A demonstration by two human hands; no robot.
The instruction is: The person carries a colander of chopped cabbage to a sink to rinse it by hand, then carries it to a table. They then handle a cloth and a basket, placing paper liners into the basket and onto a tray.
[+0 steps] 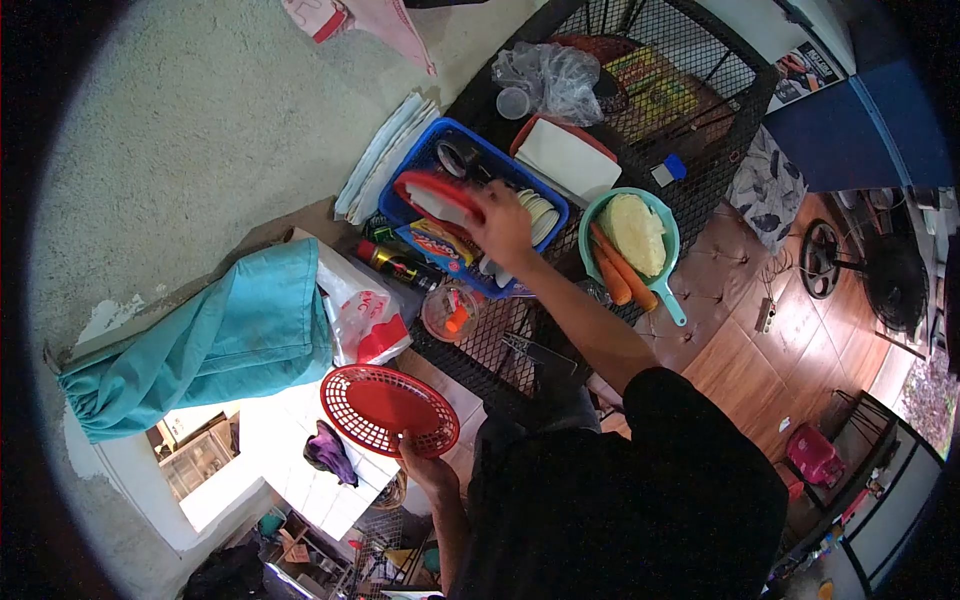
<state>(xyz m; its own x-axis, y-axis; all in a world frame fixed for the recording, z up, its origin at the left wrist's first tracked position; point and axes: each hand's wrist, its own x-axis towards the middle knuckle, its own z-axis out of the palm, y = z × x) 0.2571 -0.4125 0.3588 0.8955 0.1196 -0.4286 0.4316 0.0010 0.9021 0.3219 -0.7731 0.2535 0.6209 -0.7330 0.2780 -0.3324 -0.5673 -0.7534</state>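
Observation:
My left hand (pixel 430 472) grips the rim of a red oval plastic basket (pixel 385 400) with a slotted border, held out at the lower left. My right hand (pixel 503 225) is closed on a red-rimmed lid (pixel 437 203) with a pale centre, tilted over the blue plastic basket (pixel 550 185). Inside that basket lie pale stacked dishes (pixel 540 212) and a dark, round-ended item (pixel 457 157). A blue and yellow packet (pixel 438 243) is at its near side. The fingertips of my right hand are partly hidden.
On the black mesh rack stand a mint green colander (pixel 672 232) with cabbage (pixel 636 235) and carrots (pixel 612 275), a red-edged white container (pixel 567 157), a plastic bag (pixel 560 80) and a clear tub (pixel 452 312). Teal cloth (pixel 220 335) hangs along the wall.

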